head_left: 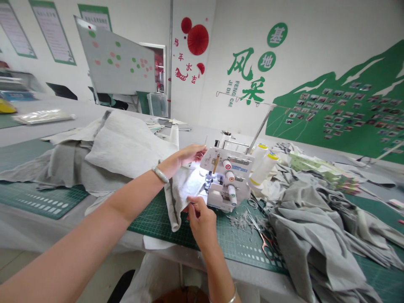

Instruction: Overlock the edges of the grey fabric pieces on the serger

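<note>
A white overlock sewing machine (243, 181) stands on the green cutting mat, its lamp lit over the needle area. Pale grey fabric (186, 185) lies at the machine's left side, with a folded edge hanging towards me. My right hand (203, 221) is closed at the near edge of this fabric, thumb and fingers pinched together. Reaching across from the left, my left hand (192, 153) has bent fingers at the upper left of the machine head. Its fingertips are partly hidden, and what they hold cannot be made out.
Scissors (260, 235) and thread scraps (244, 221) lie right of the machine. Crumpled grey cloth (315, 235) covers the right side. Large fabric pieces (123, 143) spread at left. Thread cones (265, 168) stand behind the machine, below its thread stand (260, 128).
</note>
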`<state>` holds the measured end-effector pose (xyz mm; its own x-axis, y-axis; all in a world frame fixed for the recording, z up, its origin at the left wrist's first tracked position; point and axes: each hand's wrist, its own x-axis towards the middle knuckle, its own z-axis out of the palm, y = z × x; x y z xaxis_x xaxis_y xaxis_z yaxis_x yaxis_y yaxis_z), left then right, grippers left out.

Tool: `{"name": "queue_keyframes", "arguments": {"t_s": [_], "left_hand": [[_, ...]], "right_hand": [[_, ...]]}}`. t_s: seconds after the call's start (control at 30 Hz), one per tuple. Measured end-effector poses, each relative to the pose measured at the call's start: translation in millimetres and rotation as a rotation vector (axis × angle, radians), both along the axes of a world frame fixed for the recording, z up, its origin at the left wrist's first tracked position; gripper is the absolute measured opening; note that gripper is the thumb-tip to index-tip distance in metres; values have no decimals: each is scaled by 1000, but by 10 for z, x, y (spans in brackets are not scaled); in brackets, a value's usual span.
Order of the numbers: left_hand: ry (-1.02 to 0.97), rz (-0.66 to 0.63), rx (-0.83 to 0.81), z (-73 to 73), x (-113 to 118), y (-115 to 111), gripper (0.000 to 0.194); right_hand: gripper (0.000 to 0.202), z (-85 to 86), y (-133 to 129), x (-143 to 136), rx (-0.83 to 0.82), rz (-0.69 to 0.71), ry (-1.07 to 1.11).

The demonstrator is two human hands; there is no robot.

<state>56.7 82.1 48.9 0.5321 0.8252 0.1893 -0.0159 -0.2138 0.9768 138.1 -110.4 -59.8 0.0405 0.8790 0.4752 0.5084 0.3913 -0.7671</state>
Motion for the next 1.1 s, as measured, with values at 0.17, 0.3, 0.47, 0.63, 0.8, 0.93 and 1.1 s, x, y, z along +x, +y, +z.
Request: {"name": "queue_keyframes", "arguments": {"t_s": [0.17, 0.3, 0.47, 0.63, 0.8, 0.93, 1.1], "left_hand": [[89, 329, 435, -294, -343, -627, 14], [541, -44, 905, -432, -515, -923, 24], [774, -111, 1064, -420, -594, -1036, 33], [889, 4, 1191, -403, -553, -1207, 36], [926, 57, 1254, -425, -505, -1302, 31], [942, 22, 1251, -463, -508, -1301, 38], [943, 15, 1238, -463, -514, -1307, 39]], "right_hand": [[23, -10, -9, -7, -2, 68, 91], [24, -7, -71, -26, 59, 110, 21], [23, 13, -218, 4, 94, 94, -7], [22, 25, -371, 97, 90, 84, 31], [19, -8, -451, 160, 51, 81, 75], [17, -26, -478, 164, 34, 77, 113], [17, -11, -462, 173, 11, 69, 144]]}}
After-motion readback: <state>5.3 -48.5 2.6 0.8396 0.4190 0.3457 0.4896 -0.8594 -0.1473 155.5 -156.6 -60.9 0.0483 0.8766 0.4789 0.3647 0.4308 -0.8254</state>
